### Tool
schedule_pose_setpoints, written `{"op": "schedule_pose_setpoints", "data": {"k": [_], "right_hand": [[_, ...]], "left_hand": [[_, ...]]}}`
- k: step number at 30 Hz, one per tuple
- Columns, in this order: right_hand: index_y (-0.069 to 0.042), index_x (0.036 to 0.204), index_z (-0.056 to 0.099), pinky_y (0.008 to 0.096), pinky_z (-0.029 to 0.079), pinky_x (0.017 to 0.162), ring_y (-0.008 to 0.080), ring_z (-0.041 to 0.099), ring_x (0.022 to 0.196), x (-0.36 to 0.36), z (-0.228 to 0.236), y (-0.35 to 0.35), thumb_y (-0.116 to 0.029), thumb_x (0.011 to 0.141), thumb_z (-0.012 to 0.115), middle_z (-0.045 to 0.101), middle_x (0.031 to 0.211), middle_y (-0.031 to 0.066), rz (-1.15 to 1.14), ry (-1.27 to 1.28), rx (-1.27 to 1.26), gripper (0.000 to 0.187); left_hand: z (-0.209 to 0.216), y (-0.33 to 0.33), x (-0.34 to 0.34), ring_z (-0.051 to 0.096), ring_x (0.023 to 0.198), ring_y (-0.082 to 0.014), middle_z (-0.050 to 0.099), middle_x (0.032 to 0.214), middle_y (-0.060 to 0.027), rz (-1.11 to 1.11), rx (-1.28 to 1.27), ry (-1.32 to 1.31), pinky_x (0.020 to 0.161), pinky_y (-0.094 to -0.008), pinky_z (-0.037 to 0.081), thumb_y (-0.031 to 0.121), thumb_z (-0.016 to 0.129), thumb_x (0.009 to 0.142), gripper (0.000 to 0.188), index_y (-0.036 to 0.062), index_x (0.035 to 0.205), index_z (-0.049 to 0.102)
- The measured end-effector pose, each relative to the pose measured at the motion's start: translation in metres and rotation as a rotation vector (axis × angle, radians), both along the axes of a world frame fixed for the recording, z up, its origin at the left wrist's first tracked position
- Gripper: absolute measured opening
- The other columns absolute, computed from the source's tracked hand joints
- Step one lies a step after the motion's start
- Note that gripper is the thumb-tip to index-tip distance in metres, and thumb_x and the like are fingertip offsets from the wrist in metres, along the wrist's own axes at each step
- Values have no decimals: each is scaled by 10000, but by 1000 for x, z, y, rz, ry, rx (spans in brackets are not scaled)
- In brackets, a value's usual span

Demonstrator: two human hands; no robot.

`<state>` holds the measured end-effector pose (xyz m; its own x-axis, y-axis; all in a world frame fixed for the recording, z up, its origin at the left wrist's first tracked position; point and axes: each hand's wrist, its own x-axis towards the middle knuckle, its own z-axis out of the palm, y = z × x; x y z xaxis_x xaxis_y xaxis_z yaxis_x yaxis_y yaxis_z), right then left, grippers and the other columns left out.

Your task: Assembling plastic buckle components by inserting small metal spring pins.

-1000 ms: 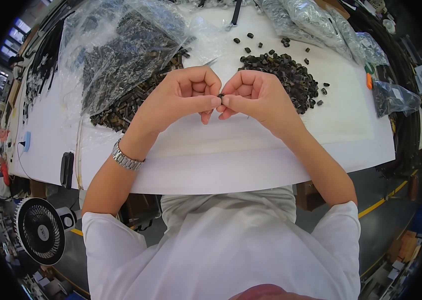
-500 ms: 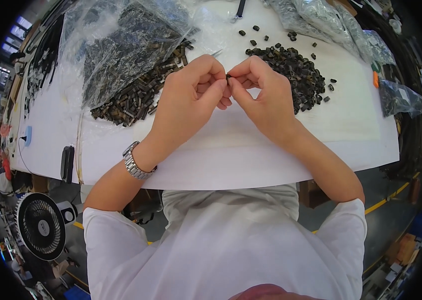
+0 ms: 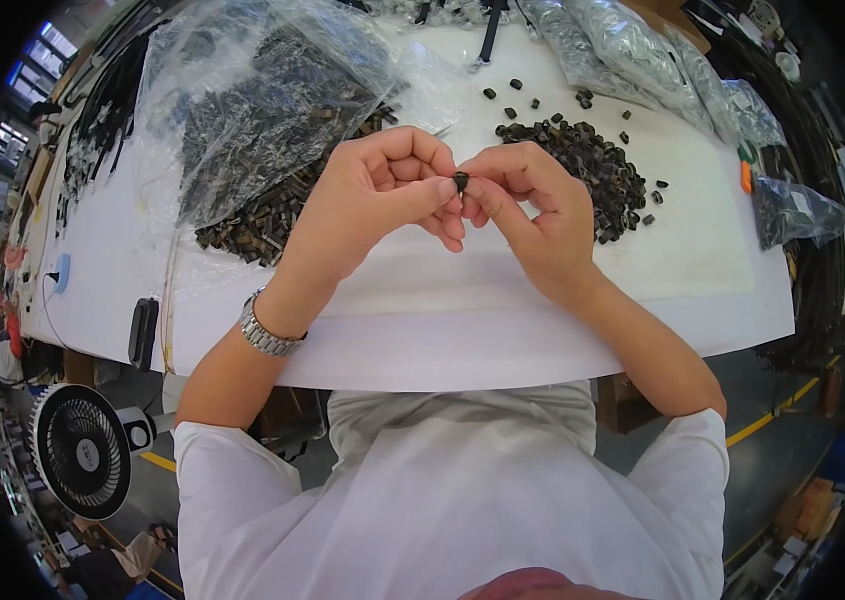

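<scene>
A small black piece (image 3: 461,182) is pinched between the fingertips of the left hand (image 3: 368,200) and the right hand (image 3: 550,222) above the white table (image 3: 443,345), with a brownish pile (image 3: 248,230) partly under clear plastic (image 3: 273,115) leftward and a loose dark pile (image 3: 603,165) rightward.

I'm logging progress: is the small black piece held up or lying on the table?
Held up: the small black piece sits at the fingertips where the left hand and right hand meet.
</scene>
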<state>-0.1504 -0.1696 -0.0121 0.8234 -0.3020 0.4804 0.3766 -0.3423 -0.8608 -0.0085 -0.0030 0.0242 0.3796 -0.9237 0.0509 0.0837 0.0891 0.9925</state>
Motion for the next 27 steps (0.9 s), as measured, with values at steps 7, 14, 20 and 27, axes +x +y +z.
{"op": "schedule_pose_setpoints", "data": {"k": [7, 14, 20, 27], "right_hand": [[2, 1136, 745, 294, 617, 774, 153, 773, 841, 3, 3, 11, -31, 972, 714, 795, 959, 106, -75, -10, -50, 171], [13, 1168, 745, 310, 630, 841, 193, 798, 897, 2, 6, 10, -26, 969, 698, 801, 966, 131, -104, 42, -253, 208], [55, 1160, 735, 298, 628, 866, 162, 793, 953, 0, 12, -5, -44, 1010, 662, 807, 994, 120, 178, 259, 181, 194], [58, 1115, 745, 295, 627, 853, 159, 792, 913, -4, 18, 1, -71, 1000, 675, 809, 967, 117, 71, 245, 27, 186]], "left_hand": [[-2, 1, -17, 730, 752, -123, 712, 880, -84, 250, 17, -327, 689, -265, 614, -36, 662, 959, 98, -41, 1048, 618], [-6, 2, -20, 706, 732, -88, 698, 871, -57, 309, 91, -699, 634, -245, 578, -38, 631, 945, 69, -39, 1013, 634], [5, 5, -3, 679, 683, -98, 664, 843, -43, 118, 137, -285, 614, -258, 580, -3, 643, 952, 57, -33, 1000, 633], [2, 1, -6, 688, 718, -113, 663, 889, -48, 112, 22, -265, 652, -269, 585, -4, 638, 969, 59, -26, 1022, 626]]}}
